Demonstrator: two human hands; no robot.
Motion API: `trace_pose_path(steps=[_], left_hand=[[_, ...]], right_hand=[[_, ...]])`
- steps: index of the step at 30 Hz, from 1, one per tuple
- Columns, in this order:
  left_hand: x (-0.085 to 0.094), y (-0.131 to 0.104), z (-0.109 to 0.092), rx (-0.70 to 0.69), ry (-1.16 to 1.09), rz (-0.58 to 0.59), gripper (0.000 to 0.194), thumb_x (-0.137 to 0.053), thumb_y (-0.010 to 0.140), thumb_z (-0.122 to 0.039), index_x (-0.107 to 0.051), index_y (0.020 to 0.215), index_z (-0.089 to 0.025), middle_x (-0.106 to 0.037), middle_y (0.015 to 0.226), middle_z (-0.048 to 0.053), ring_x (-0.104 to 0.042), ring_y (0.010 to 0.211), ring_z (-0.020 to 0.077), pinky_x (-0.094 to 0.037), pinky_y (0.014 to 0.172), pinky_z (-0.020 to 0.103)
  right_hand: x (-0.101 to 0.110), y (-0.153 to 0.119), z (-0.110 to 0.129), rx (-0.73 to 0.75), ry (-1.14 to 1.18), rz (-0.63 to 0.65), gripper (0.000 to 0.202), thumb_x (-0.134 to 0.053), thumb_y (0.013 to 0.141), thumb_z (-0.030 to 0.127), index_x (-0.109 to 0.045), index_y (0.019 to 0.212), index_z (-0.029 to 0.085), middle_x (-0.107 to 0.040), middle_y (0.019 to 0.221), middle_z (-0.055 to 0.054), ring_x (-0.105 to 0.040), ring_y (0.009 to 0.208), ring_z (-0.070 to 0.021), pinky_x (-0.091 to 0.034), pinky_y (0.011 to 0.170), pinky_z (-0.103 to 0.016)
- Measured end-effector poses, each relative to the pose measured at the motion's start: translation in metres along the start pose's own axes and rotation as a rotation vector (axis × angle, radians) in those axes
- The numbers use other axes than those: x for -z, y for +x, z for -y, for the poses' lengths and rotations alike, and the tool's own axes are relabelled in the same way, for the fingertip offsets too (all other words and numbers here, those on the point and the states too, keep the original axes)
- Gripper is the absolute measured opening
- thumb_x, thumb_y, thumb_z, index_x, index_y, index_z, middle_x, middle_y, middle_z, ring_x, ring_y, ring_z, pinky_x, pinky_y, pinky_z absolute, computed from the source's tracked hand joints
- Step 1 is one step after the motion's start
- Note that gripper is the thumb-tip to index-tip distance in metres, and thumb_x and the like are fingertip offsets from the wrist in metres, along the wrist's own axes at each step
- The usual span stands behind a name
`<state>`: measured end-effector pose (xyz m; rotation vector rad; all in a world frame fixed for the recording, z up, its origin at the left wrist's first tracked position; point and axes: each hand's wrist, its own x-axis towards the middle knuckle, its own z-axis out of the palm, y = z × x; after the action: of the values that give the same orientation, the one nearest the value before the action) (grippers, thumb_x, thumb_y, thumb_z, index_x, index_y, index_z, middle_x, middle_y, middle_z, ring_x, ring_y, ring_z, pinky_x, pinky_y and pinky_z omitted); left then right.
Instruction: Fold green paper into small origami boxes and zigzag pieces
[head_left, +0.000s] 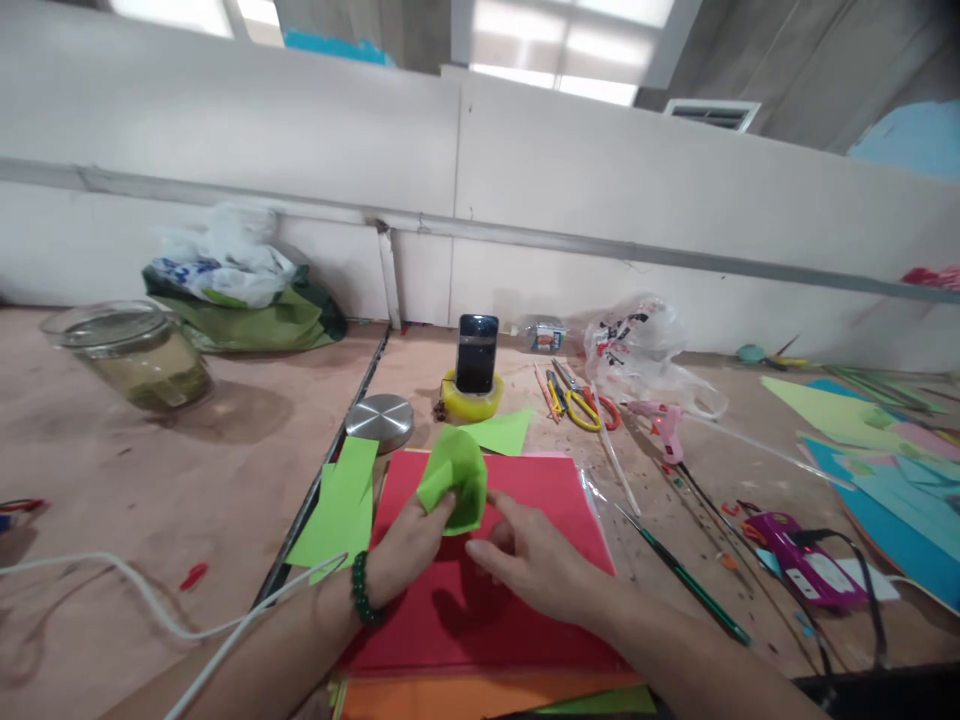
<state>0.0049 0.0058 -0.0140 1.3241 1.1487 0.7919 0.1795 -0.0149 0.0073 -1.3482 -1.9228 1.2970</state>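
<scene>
A curled piece of bright green paper (469, 470) is pinched in my left hand (416, 540), which wears a dark green bead bracelet (363, 590). Close to the paper's right edge is my right hand (529, 555), thumb and forefinger apart; whether its fingertip touches the paper I cannot tell. Both hands are above a stack of red paper (540, 620). Green paper strips (341, 505) lie left of the stack, and another green piece (504, 432) lies behind it.
Behind the stack a phone (477, 355) stands in a yellow tape roll (471, 402), beside a round metal lid (380, 420). At right are scissors (583, 408), a pink glue gun (666, 425), a green-handled tool (690, 580) and a purple device (806, 560). A white cable (150, 610) crosses my left forearm.
</scene>
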Motion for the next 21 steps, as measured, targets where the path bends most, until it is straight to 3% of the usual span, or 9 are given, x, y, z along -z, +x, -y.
trace_pose_path(steps=[3,6,8,10,12,14,17,21], left_hand=[[0.014,0.004,-0.005,0.076,0.047,0.137,0.028,-0.05,0.077,-0.041,-0.062,0.081,-0.016,-0.066,0.075,0.004,-0.059,0.072,0.0203,-0.048,0.066,0.031],[0.018,-0.001,-0.017,0.1,0.11,0.372,0.013,-0.056,0.069,-0.029,-0.058,0.063,-0.017,-0.058,0.058,-0.001,-0.05,0.053,0.0135,-0.04,0.054,0.025],[0.016,-0.005,-0.024,0.088,0.212,0.515,0.013,-0.053,0.068,-0.025,-0.052,0.057,-0.018,-0.05,0.053,-0.004,-0.043,0.05,0.0108,-0.034,0.052,0.023],[0.014,-0.008,-0.028,0.083,0.276,0.603,0.016,-0.049,0.069,-0.025,-0.047,0.054,-0.019,-0.044,0.051,-0.005,-0.038,0.049,0.0099,-0.031,0.05,0.023],[0.013,-0.008,-0.029,0.074,0.257,0.605,0.013,-0.049,0.068,-0.026,-0.05,0.057,-0.019,-0.044,0.053,-0.006,-0.038,0.051,0.0103,-0.032,0.052,0.022],[0.014,-0.006,-0.028,0.045,0.217,0.534,0.013,-0.051,0.069,-0.028,-0.055,0.062,-0.018,-0.047,0.056,-0.005,-0.041,0.056,0.0115,-0.034,0.056,0.023],[0.017,-0.003,-0.026,0.039,0.189,0.429,0.025,-0.052,0.073,-0.038,-0.058,0.064,-0.016,-0.049,0.057,-0.003,-0.041,0.058,0.0124,-0.035,0.055,0.023],[0.013,-0.004,-0.023,0.027,0.265,0.421,0.03,-0.052,0.074,-0.042,-0.056,0.06,-0.016,-0.041,0.054,-0.004,-0.036,0.054,0.0111,-0.031,0.051,0.022]], right_hand=[[0.023,-0.003,0.005,0.005,-0.024,-0.076,0.029,-0.059,0.081,0.044,-0.06,0.09,0.016,-0.054,0.057,0.003,-0.05,0.054,-0.0122,-0.037,0.051,-0.023],[0.039,-0.004,0.007,0.128,0.102,-0.234,0.033,-0.057,0.081,0.046,-0.058,0.098,0.018,-0.064,0.093,-0.007,-0.06,0.08,-0.0173,-0.048,0.07,-0.029],[0.038,-0.004,0.009,0.151,0.089,-0.183,0.044,-0.065,0.075,0.041,-0.057,0.112,0.019,-0.062,0.111,-0.01,-0.06,0.096,-0.0205,-0.048,0.081,-0.033],[0.031,-0.005,0.01,0.129,0.016,-0.082,0.046,-0.073,0.068,0.032,-0.061,0.111,0.019,-0.066,0.105,-0.008,-0.061,0.093,-0.0207,-0.048,0.081,-0.032],[0.026,-0.005,0.009,0.093,-0.04,-0.034,0.022,-0.07,0.069,0.024,-0.068,0.09,0.017,-0.069,0.081,-0.003,-0.062,0.076,-0.0173,-0.048,0.069,-0.027],[0.027,-0.004,0.007,0.049,-0.069,-0.033,0.006,-0.062,0.074,0.019,-0.067,0.073,0.015,-0.063,0.065,0.001,-0.056,0.062,-0.0135,-0.042,0.057,-0.023],[0.033,-0.002,0.005,0.006,-0.082,-0.009,0.007,-0.06,0.074,0.019,-0.065,0.071,0.014,-0.057,0.061,0.003,-0.05,0.058,-0.011,-0.034,0.05,-0.02],[0.031,0.002,0.004,0.012,-0.15,-0.019,0.005,-0.064,0.07,0.019,-0.064,0.07,0.014,-0.055,0.061,0.004,-0.049,0.059,-0.0107,-0.033,0.051,-0.019]])
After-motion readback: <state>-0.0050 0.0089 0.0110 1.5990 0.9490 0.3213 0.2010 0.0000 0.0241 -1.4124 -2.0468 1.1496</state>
